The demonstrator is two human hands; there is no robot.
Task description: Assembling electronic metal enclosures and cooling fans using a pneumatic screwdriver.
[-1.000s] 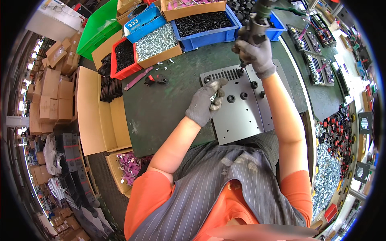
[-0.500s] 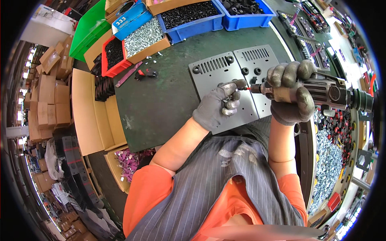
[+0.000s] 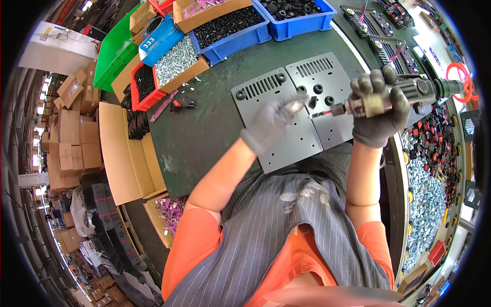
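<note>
The right hand [image 3: 377,110] is wrapped tight around a power screwdriver [image 3: 404,94], tip pointing left. The left hand [image 3: 271,123] pinches something tiny and blurry by that tip, above the grey plate [image 3: 286,146].

My single head camera, looking steeply down from above, close over the green workbench [image 3: 204,138], fisheye bending the edges, forearms entering from the lower side

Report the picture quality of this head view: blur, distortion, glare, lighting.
Head view: strong fisheye, the table edge bends and a black rim rings the picture; the left hand is motion-blurred at the fingertips, while the right hand and its power screwdriver stay sharp; lighting is bright and even, with mild glare on the silver screws.
</note>
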